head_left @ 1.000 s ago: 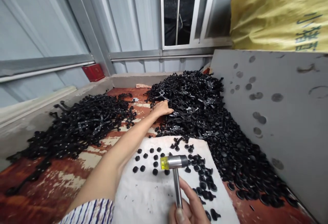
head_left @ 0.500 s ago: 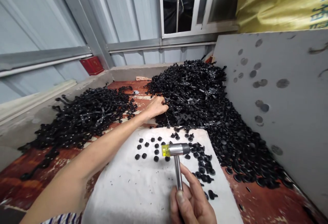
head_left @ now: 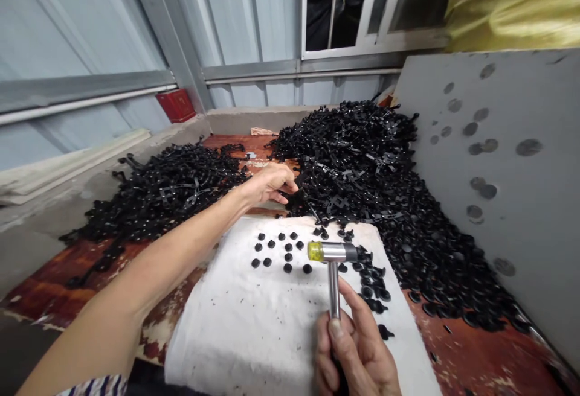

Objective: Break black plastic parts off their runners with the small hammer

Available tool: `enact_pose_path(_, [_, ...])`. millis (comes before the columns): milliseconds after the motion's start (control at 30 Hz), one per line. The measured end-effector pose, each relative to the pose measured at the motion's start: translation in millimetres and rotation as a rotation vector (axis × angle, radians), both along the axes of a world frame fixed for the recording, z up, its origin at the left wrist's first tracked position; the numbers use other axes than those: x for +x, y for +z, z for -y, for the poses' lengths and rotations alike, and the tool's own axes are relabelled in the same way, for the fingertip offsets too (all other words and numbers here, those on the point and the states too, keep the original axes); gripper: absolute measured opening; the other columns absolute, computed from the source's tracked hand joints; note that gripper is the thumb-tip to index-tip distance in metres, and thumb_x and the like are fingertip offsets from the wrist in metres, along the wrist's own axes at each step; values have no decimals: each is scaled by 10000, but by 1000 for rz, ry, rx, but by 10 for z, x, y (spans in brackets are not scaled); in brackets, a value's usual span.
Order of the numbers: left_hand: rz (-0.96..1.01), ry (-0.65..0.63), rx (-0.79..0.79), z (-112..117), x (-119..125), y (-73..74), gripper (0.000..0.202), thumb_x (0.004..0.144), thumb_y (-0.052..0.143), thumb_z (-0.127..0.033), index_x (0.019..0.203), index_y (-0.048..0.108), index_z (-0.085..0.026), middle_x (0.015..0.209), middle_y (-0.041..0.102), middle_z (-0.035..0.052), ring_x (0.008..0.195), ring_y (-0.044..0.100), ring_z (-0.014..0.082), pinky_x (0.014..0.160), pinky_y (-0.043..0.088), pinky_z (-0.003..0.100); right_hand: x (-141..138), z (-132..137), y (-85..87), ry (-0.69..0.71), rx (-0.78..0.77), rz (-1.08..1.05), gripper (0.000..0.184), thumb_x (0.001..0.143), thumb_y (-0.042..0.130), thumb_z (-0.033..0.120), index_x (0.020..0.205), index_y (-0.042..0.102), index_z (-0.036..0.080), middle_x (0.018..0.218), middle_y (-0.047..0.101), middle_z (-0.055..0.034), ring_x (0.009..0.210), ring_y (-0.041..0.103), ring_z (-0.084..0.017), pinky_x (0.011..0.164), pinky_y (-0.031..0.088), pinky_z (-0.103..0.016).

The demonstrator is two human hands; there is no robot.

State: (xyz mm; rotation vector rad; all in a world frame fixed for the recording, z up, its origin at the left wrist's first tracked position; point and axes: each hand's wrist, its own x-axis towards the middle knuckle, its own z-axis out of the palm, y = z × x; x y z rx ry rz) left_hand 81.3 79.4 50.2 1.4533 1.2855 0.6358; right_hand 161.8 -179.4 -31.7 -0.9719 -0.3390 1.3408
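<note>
My right hand [head_left: 357, 348] is wrapped round the handle of a small mallet [head_left: 334, 253] with a metal head, one yellow tip and one black tip. The mallet is held up above a white cloth [head_left: 235, 317]. My left hand [head_left: 274, 183] reaches out beyond the cloth to the near left edge of a large heap of black plastic parts [head_left: 353, 160]. Its thumb and fingers look apart. A thin dark strip [head_left: 312, 207] runs beside the fingertips down to the cloth's far edge. Several small round black pieces [head_left: 288, 257] lie spaced out on the cloth.
A smaller heap of black parts [head_left: 172, 185] lies to the left on the worn red tabletop [head_left: 457, 354]. Round black pieces [head_left: 462, 287] spread along a grey board [head_left: 502, 142] at the right. A red box [head_left: 176, 105] sits on the ledge at the back.
My left hand has drawn slightly left from the thin strip, and its fingers have parted. The whole view has shifted, so the scene sits further right. The mallet stays in my right hand.
</note>
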Motion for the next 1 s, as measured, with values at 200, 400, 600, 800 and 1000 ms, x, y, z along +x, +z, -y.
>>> enact_pose_path(200, [37, 10, 51, 28, -83, 25, 153, 672, 558, -23, 739, 557, -161, 586, 638, -1, 539, 615, 124, 446, 429, 198, 19, 12, -15, -30, 27, 23, 558, 745, 789, 526, 1208, 589, 288, 655, 547, 62, 424, 381, -38, 337, 353, -125])
enact_pose_path(400, [137, -111, 52, 203, -136, 154, 186, 711, 580, -3, 810, 552, -158, 606, 665, 1, 517, 625, 111, 406, 384, 169, 52, -16, -15, -15, 65, 18, 482, 743, 799, 499, 1092, 622, 217, 650, 502, 72, 424, 375, -32, 321, 364, -122])
enact_pose_path(600, [308, -157, -162, 616, -343, 215, 176, 724, 617, -44, 813, 523, -163, 629, 678, 13, 530, 651, 127, 432, 462, 192, 71, -42, -54, -72, 142, 62, 344, 787, 771, 446, 957, 567, 229, 758, 558, 63, 435, 371, -22, 318, 358, -108])
enact_pose_path(800, [463, -245, -483, 1384, -647, -19, 321, 633, 767, -193, 855, 539, -163, 662, 695, 34, 547, 664, 154, 425, 489, 212, 79, -59, 0, -156, 95, 123, 423, 755, 784, 472, 1040, 560, 254, 999, 648, -14, 483, 461, -41, 303, 338, -103])
enact_pose_path(1000, [466, -330, -638, 1803, -640, -349, 414, 596, 798, -368, 839, 524, -174, 662, 678, 36, 522, 633, 140, 434, 462, 213, 79, -56, 25, -161, 64, 123, 561, 634, 846, 540, 1026, 565, 255, 919, 661, -10, 434, 504, -61, 284, 332, -125])
